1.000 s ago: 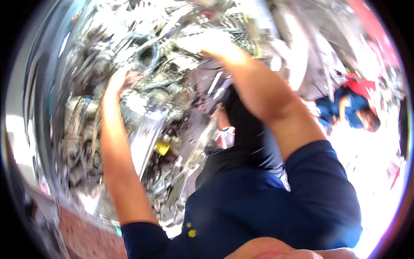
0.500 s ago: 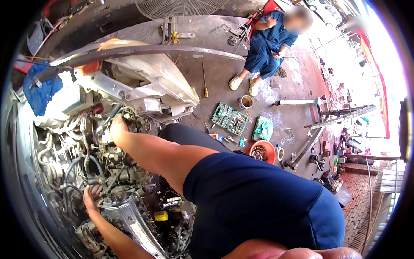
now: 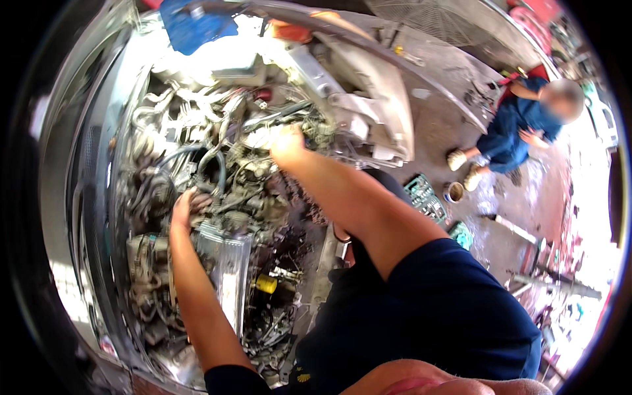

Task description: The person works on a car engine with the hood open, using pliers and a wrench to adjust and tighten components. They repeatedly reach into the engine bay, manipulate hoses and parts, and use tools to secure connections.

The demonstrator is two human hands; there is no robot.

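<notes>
Both my hands reach down into an open engine bay full of hoses, wiring and dusty metal parts [image 3: 240,204]. My left hand [image 3: 187,205] is low among the parts, beside a curved grey-blue hose [image 3: 220,172] and just above a ribbed silvery metal panel [image 3: 227,263]. Its fingers are bent inward, and what they close on is hidden. Farther right and higher, my right hand [image 3: 288,143] reaches in near a dark hose [image 3: 280,116]. Glare and blur cover its fingers, so their grip does not show.
A detached-looking headlight and bumper section [image 3: 375,99] borders the bay. A yellow cylinder [image 3: 266,284] lies among parts below. On the floor stand an open green tool case [image 3: 426,197] and a tin [image 3: 453,191]. A person in blue [image 3: 520,125] sits at the far right.
My view has turned and shifted, so the engine bay now sits more to the right and fills more of the picture. Both hands stay at about the same engine parts.
</notes>
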